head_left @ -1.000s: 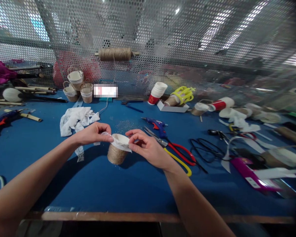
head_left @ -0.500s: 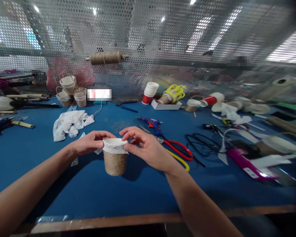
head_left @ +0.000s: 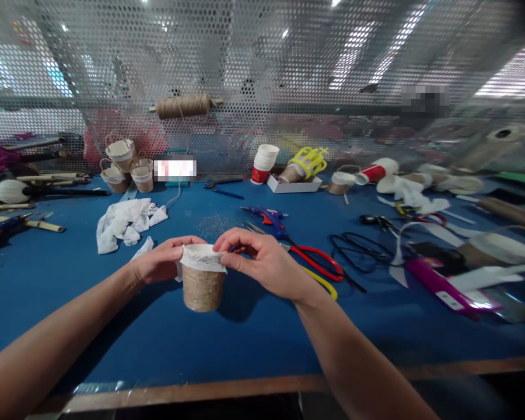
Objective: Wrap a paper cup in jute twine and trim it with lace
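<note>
Twine-wrapped cup point(head_left: 202, 289) stands upright on the blue tabletop point(head_left: 201, 344), near-centre, btwn our hands; white lace strip point(head_left: 201, 258) sits round its rim; our left hand point(head_left: 160, 263) pinches the lace at the rim's left side, our right hand point(head_left: 262, 265) pinches it at the right, both closed on it w/ fingertips; red & yellow scissors point(head_left: 319, 269) lie just right of the right hand; blue glue gun point(head_left: 269, 217) farther back.
</note>
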A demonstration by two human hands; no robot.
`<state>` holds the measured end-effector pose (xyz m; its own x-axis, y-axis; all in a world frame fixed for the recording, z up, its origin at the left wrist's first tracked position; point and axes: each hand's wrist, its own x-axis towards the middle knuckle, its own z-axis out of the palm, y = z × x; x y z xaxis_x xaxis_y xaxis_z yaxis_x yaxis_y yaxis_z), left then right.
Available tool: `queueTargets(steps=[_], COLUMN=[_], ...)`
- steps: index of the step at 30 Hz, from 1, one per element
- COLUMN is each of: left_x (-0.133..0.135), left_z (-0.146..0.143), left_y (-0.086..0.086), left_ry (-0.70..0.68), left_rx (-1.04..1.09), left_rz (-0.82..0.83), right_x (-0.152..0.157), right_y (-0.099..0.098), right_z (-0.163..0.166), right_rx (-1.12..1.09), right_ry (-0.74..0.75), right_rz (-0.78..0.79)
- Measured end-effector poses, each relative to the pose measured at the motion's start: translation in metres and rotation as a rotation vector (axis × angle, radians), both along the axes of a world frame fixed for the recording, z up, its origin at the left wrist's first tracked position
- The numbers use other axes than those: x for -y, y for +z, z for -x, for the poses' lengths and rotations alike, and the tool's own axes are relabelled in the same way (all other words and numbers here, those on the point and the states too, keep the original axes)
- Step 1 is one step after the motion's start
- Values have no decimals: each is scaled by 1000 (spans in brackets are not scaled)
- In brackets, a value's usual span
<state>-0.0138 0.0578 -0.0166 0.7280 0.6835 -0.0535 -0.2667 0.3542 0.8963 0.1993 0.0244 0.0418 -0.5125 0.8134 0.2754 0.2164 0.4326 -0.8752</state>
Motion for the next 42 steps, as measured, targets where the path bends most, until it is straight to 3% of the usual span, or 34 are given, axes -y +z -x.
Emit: queueTargets(steps=[16,22,30,42], left_x=[-2,-3,0,5], left_z=[-1,-5,-8,-14], left_y=[-1,-1,2,4], left_ry=[42,156,166,290], left_rx=[16,-98,-135,-242], left_rz=[-49,-82,-91,-136], right_x=[-10,-13,-12,-7], right_y=[-9,-19,-20,-24], right_z=[-3,2,5,14], right_rx=[-63,-16,25,118], right_ry=[-31,-76,-72,-259], right_rz=[81,-82,-108,-347])
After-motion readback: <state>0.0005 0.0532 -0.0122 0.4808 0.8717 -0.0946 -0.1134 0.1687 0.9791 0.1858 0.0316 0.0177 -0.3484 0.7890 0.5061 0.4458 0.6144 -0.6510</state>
